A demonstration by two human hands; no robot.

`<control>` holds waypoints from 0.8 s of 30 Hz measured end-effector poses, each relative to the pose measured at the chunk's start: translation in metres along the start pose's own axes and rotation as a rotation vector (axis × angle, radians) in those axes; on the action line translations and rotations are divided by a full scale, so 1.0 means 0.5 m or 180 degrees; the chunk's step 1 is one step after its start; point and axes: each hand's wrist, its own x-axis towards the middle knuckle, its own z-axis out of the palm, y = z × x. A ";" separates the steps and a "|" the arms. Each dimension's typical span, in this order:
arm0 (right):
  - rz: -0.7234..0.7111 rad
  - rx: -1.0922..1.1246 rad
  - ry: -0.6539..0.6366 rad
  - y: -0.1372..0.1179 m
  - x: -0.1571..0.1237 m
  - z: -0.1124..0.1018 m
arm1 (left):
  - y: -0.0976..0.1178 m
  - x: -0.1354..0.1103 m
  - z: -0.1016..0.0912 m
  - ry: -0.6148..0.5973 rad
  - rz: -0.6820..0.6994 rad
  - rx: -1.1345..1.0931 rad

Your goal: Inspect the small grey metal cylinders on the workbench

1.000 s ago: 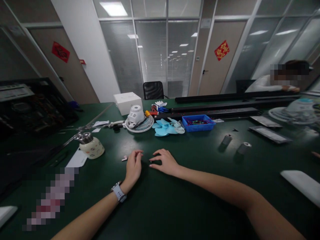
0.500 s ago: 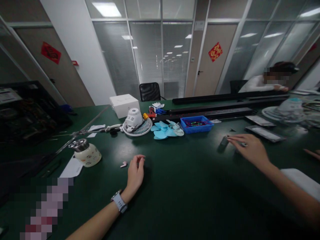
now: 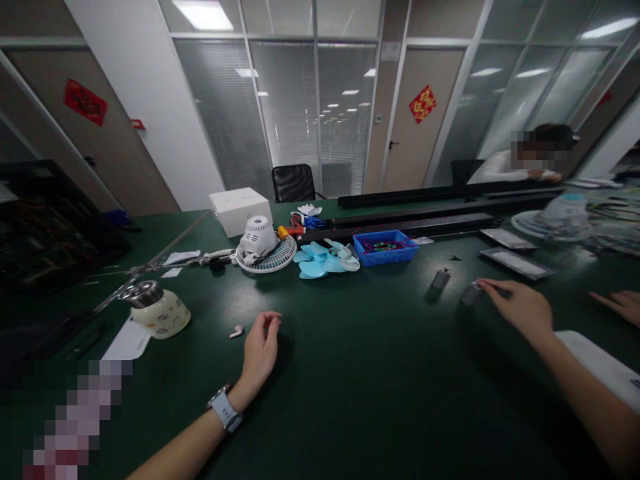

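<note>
My right hand [image 3: 523, 310] reaches over the table from the right, with thumb and fingers pinched at the top of a small grey cylinder [image 3: 470, 294]. A second small grey cylinder [image 3: 441, 279] with a narrower top stands by itself, just left of it. What exactly these cylinders are, I cannot make out. My left hand [image 3: 261, 343] rests on the table with fingers loosely curled in toward the thumb, and nothing shows in it. Close by on its left lies a pink earbud [image 3: 236, 332].
Behind are a white fan part [image 3: 260, 243], light blue fan blades [image 3: 325, 260] and a blue tray [image 3: 387, 257]. A cream flask [image 3: 163, 317] stands at left. Flat rectangular parts [image 3: 517, 263] lie at right. Another person's hand [image 3: 623, 305] rests at the right edge; someone sits at the back.
My right hand has let go of the left cylinder and shifted right to the other one. My left hand stays in place. The view has turned slightly right.
</note>
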 end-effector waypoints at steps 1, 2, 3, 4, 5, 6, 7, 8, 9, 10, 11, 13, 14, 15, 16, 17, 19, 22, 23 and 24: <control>0.0026 0.0008 -0.0020 0.002 0.002 0.001 | 0.000 0.000 0.000 -0.0007 0.0006 -0.0003; 0.0039 0.0028 -0.0032 0.004 0.003 0.003 | 0.001 0.000 0.000 -0.0011 0.0016 -0.0005; 0.0029 0.0055 -0.0045 0.006 0.004 0.005 | 0.001 0.000 0.000 -0.0010 0.0029 -0.0006; 0.0000 0.0080 -0.0055 0.008 0.006 0.007 | 0.001 0.000 0.000 -0.0011 0.0035 -0.0007; -0.0035 0.0095 -0.0070 0.009 0.006 0.008 | 0.001 0.000 0.000 -0.0017 0.0035 -0.0008; -0.0066 0.0094 -0.0100 0.009 0.006 0.008 | 0.001 0.000 0.000 -0.0030 0.0028 -0.0009; -0.0066 0.0061 -0.0151 0.008 0.006 0.007 | 0.002 0.000 0.000 -0.0042 0.0018 -0.0014; -0.0032 0.0000 -0.0231 0.006 0.005 0.004 | 0.003 0.000 0.000 -0.0054 0.0012 -0.0022; 0.0016 -0.0076 -0.0323 0.004 0.004 0.001 | 0.003 0.000 -0.001 -0.0062 0.0010 -0.0028; 0.0060 -0.0157 -0.0401 0.001 0.002 -0.004 | 0.003 0.000 -0.001 -0.0063 0.0011 -0.0028; 0.0053 -0.0229 -0.0429 -0.003 -0.001 -0.009 | 0.003 0.000 -0.001 -0.0062 0.0010 -0.0026; -0.0143 -0.0315 -0.0242 -0.016 -0.003 -0.019 | 0.003 0.001 -0.001 -0.0064 0.0003 -0.0038; -0.0314 -0.0350 -0.0076 -0.026 -0.002 -0.022 | 0.003 0.001 0.000 -0.0072 -0.0005 -0.0055; -0.0497 -0.0399 0.0077 -0.038 0.001 -0.024 | 0.002 0.001 0.000 -0.0076 -0.0016 -0.0076; -0.0664 -0.0470 0.0167 -0.053 0.008 -0.023 | 0.002 0.000 0.000 -0.0084 -0.0027 -0.0098; -0.0798 -0.0561 0.0152 -0.070 0.017 -0.021 | 0.002 0.000 0.001 -0.0087 -0.0038 -0.0116; -0.0905 -0.0725 -0.0164 -0.107 0.044 -0.012 | 0.002 0.000 0.001 -0.0084 -0.0051 -0.0130; -0.0795 -0.0660 -0.0817 -0.149 0.089 0.008 | 0.003 0.000 0.001 -0.0070 -0.0009 -0.0116; -0.0757 -0.0583 -0.0942 -0.156 0.101 0.013 | 0.002 0.000 0.001 -0.0062 0.0007 -0.0102; -0.0742 -0.0508 -0.1004 -0.160 0.110 0.017 | 0.002 0.000 0.001 -0.0050 0.0016 -0.0088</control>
